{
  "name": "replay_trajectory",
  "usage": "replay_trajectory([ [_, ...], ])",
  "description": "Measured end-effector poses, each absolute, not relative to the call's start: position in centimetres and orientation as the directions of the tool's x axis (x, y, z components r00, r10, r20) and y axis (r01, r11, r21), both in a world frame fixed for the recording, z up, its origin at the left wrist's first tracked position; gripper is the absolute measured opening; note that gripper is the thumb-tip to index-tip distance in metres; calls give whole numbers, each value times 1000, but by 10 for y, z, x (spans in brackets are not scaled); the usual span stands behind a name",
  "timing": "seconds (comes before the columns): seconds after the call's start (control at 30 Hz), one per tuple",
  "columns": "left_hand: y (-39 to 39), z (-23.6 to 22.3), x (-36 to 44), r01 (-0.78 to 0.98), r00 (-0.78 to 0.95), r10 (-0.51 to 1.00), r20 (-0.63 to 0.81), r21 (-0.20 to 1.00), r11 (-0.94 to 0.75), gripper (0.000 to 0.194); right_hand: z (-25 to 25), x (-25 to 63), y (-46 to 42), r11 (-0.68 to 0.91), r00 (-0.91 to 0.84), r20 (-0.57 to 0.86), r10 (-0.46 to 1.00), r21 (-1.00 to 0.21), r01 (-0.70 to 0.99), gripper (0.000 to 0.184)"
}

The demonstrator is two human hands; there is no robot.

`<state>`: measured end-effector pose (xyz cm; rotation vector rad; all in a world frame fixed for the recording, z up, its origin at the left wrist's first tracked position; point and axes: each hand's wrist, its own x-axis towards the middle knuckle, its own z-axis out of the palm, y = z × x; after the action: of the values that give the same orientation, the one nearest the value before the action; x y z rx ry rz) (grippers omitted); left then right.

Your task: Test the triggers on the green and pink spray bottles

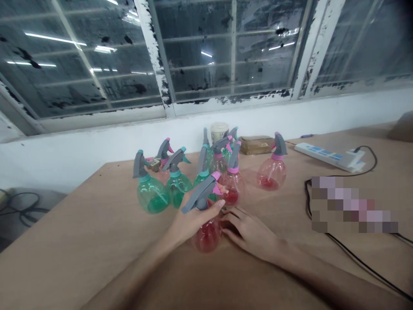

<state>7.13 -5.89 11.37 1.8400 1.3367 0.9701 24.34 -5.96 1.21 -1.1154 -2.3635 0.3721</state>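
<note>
One spray bottle with red liquid (207, 241) sits in the grasp of the left hand (193, 219); the fingers wrap its neck just under the grey head, the thumb lies across the near side, and some fingertips are hidden behind the pink trigger (218, 188). Just beyond the thumb, toward the right, is the right hand (248, 232), its fingers loosely bent with a gap between them and the thumb; they lie close against the bottle's side, though whether they touch it cannot be told; nor is it plain whether the base rests on the table (97, 224).

Past the left fingers, to their left, stand two green bottles (153, 198); straight ahead of them a pink bottle (232, 189) is just behind the trigger; another pink bottle (272, 174) stands apart, beyond the right fingers.

The step in hand seems to be handling this one bottle by its neck; any further move would call for a firm left hold, the right fingers steadying the round body, and care around the neighbours close ahead.
</note>
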Motion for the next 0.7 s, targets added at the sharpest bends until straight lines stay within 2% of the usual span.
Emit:
replay_trajectory([
  [0.33, -59, 115, 72, 469, 227, 966, 124, 856, -220, 19, 10, 244, -59, 632, -550, 313, 774, -437, 640, 20],
  [0.6, -56, 107, 71, 447, 289, 920, 265, 812, -375, 15, 13, 244, -61, 615, -540, 298, 787, -450, 648, 20],
  [0.7, -58, 106, 70, 451, 296, 922, 248, 815, -364, 18, 12, 244, -60, 614, -536, 304, 788, -458, 643, 19],
])
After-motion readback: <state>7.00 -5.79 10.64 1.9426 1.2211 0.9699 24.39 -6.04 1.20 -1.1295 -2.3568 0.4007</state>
